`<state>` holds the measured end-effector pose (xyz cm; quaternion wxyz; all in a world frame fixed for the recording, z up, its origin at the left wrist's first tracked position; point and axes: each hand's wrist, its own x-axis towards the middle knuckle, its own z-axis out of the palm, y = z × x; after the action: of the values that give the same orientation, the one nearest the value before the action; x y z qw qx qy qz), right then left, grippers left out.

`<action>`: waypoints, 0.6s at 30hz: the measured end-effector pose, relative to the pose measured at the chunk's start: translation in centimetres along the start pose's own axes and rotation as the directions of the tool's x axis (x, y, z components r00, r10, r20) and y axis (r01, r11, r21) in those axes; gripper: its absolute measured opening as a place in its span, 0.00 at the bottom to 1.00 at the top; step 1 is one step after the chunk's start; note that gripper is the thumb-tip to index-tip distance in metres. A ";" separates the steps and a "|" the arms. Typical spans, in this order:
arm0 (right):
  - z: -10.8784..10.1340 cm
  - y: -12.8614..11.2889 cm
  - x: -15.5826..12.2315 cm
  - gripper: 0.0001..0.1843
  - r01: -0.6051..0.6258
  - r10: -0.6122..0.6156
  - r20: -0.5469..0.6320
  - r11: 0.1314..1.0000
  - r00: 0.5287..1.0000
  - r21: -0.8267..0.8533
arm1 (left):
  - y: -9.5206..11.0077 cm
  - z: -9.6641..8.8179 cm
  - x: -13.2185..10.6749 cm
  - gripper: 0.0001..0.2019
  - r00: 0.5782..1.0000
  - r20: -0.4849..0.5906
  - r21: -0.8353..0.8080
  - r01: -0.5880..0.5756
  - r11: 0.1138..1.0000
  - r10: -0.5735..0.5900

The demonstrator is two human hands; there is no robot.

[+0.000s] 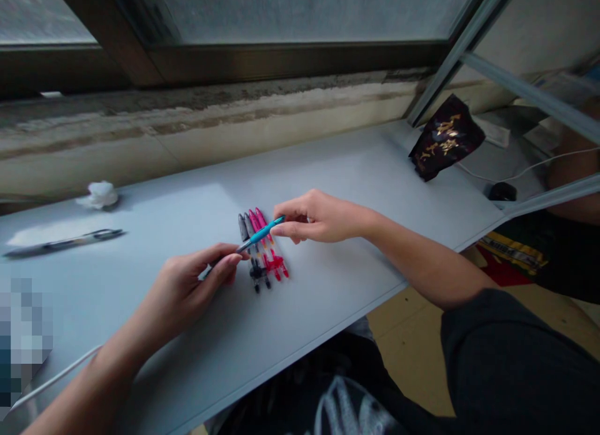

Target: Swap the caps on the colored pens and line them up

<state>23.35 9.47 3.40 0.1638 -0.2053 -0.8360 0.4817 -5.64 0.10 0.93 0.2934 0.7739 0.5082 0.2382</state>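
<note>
A blue pen (259, 235) is held slantwise above the desk, one end in each hand. My left hand (199, 275) is closed round its lower, darker end, which my fingers partly hide. At the upper blue end, my right hand (312, 217) pinches it between thumb and fingers. Beneath the pen, several pens lie side by side on the white desk: grey-black pens (255, 274) on the left and pink-red pens (276, 264) on the right. The held pen covers the middle of that row.
Crumpled white tissue (102, 195) and a black-and-clear pen (84, 238) lie on the desk's left side. A dark packet with gold lettering (445, 138) stands at the right by a metal frame (529, 79). A white cable (56, 380) runs under my left forearm. Another person's arm shows far right.
</note>
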 end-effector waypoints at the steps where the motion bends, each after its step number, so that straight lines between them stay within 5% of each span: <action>1: 0.0 0.0 0.0 0.17 0.005 -0.006 -0.017 1.000 1.000 -0.003 | 0.0 0.1 0.0 0.21 1.000 0.012 -0.010 0.004 1.000 -0.004; 9: -0.7 -0.1 -0.2 0.24 0.067 -0.047 0.142 0.988 0.989 -0.140 | 0.3 0.3 0.1 0.22 0.991 0.130 -0.036 -0.013 0.999 0.017; 18: 0.0 -0.7 -0.1 0.33 -0.074 0.074 0.002 0.997 0.997 0.037 | 0.3 0.6 -0.6 0.17 0.979 -0.082 0.110 -0.176 0.978 0.185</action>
<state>23.36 9.10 3.97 0.1492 -0.2330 -0.8189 0.5030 -5.29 -0.67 0.65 0.2071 0.8191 0.4602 0.2730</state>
